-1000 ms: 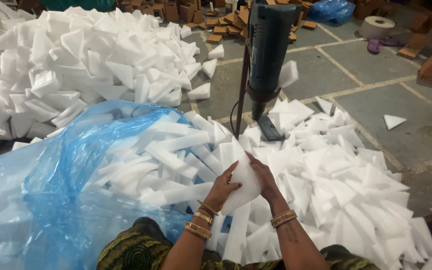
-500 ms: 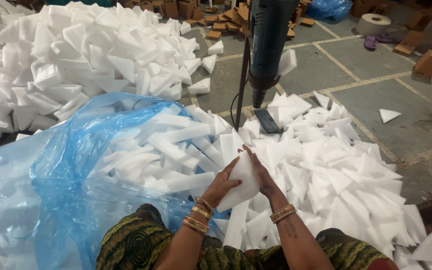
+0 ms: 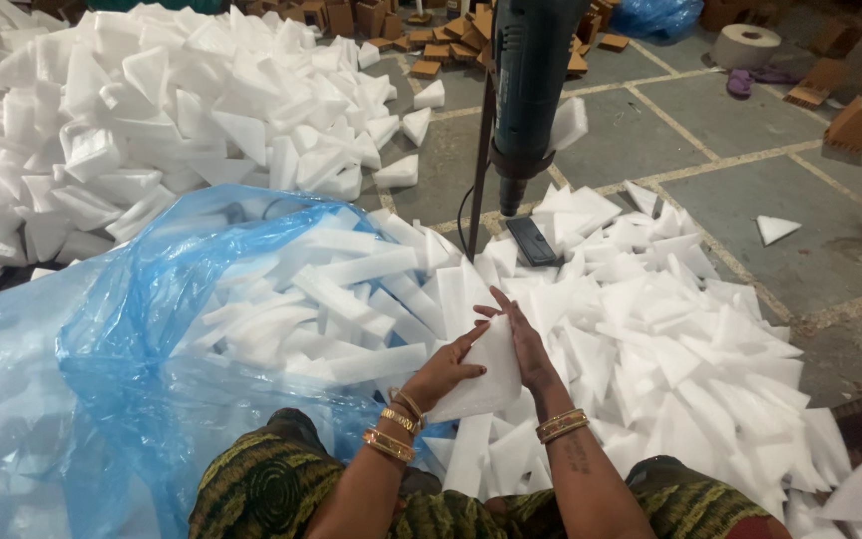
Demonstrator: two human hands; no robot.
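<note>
My left hand (image 3: 443, 371) and my right hand (image 3: 525, 341) both grip one white triangular foam piece (image 3: 481, 377) held upright over my lap. The left palm presses its left face and the right palm its right edge. Gold bangles sit on both wrists. Around the hands lies a heap of loose white foam triangles (image 3: 650, 339). To the left a blue plastic bag (image 3: 122, 329) lies open, with several foam pieces (image 3: 351, 299) inside its mouth.
A dark blue power tool (image 3: 531, 90) hangs on a stand ahead, a black phone (image 3: 531, 242) lying below it. A large foam pile (image 3: 152, 120) fills the far left. Brown blocks (image 3: 860, 120) and a tape roll (image 3: 745, 45) lie on the grey floor at the far right.
The hands stay closed on the same foam piece and have shifted it slightly. The head camera has tilted a little, moving the scene upward in view.
</note>
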